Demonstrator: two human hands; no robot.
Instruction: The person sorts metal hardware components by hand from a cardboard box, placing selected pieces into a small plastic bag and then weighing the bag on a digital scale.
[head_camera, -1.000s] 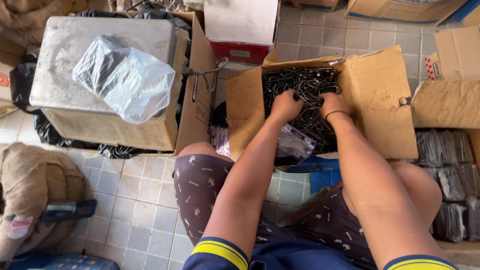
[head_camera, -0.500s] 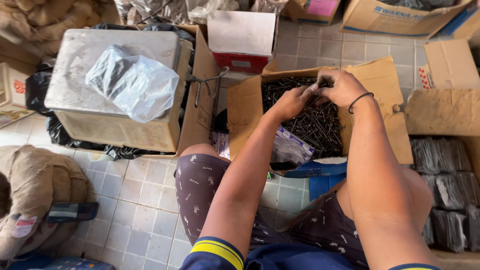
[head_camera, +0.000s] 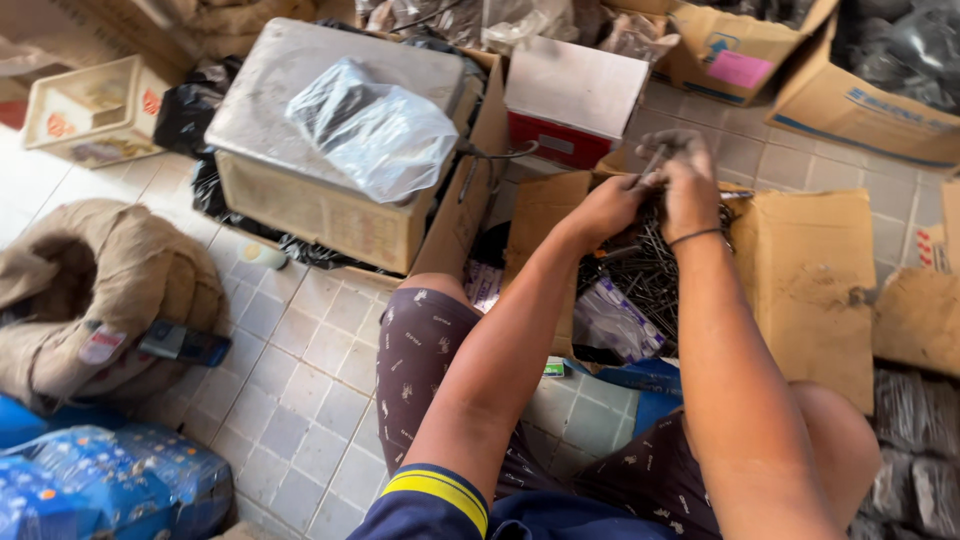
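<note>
Both forearms extended forward from the knees and met above the open carton (head_camera: 800, 270). The left hand (head_camera: 607, 208) was raised with its wrist bent slightly upward, fingers curled and closed on a bunch of nails (head_camera: 652, 160). The right hand (head_camera: 688, 178) sat just beside it, touching it at the fingertips, knuckles turned up and fingers folded around the same bunch; a thin dark band circled its wrist. The nails stuck out above the two grips, tilted toward the left hand. Directly below the grips, the carton held a loose heap of dark nails (head_camera: 640, 270), with a clear packet (head_camera: 615, 320) lying at its near edge. Well to the left of the hands, a clear plastic bag (head_camera: 375, 130) rested on a metal scale (head_camera: 320, 150). A burlap sack (head_camera: 110, 290) lay on the tiled floor, farther left.
</note>
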